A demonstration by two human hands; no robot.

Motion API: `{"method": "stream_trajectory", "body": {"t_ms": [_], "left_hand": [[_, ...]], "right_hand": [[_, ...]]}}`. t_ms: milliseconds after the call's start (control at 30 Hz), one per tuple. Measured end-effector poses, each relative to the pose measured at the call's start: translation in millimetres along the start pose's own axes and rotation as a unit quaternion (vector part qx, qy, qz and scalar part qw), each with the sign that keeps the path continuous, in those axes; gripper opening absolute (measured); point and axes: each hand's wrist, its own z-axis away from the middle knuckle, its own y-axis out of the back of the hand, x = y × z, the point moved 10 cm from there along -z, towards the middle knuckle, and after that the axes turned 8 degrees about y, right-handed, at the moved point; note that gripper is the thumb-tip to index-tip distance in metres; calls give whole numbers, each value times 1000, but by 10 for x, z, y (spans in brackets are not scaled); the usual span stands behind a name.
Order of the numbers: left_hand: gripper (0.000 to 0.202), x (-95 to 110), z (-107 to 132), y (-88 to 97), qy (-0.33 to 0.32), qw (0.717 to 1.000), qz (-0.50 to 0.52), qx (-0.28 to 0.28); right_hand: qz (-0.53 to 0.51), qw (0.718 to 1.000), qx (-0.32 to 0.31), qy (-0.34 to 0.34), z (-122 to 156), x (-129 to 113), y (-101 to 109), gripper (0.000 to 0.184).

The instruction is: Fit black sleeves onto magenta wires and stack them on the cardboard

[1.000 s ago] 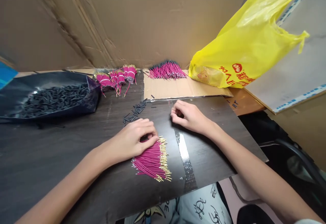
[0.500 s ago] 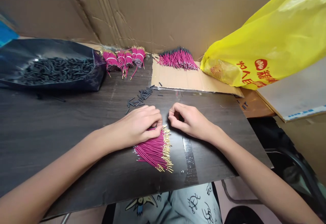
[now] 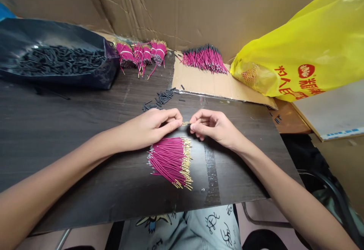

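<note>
My left hand (image 3: 159,126) is closed in a pinch above the pile. From its fingertips a few gold wire tips (image 3: 185,123) stick out to the right. Facing it, my right hand (image 3: 210,124) pinches thumb and finger together at the ends of those tips; whatever it holds is mostly hidden, with only a dark speck showing. Just below both hands lies a fanned pile of magenta wires (image 3: 169,159), gold ends to the right and silvery ends to the left. Short black tubes (image 3: 163,98) lie scattered beyond my left hand.
A dark bag (image 3: 93,81) full of black tubes lies at the back left. Beside it are tied magenta wire bundles (image 3: 125,54). Black-ended wires (image 3: 204,60) rest on a cardboard sheet (image 3: 199,83). A yellow plastic bag (image 3: 284,60) takes up the back right.
My left hand has lifted away from the pile with gold-tipped wires in its pinch. My right hand's fingertips now meet the wire tips. The view has shifted slightly.
</note>
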Motion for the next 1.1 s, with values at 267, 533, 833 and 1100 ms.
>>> {"method": "stream_trajectory", "body": {"t_ms": [267,533,833,1100], "left_hand": [[33,-37,-27,10,11,1000,12,5],[31,-15,-7,-11,20,1000,9,-14],[29,6,-8,-7,12,1000,13,-6],[29,4,-19,3,12,1000,15,4]], "right_hand": [[11,1000,12,-2,-5,-17,23,34],[4,1000,18,17,-8,2,44,33],[31,999,32,30,12,-37,52,30],[48,998,26,41,12,-30,35,28]]}}
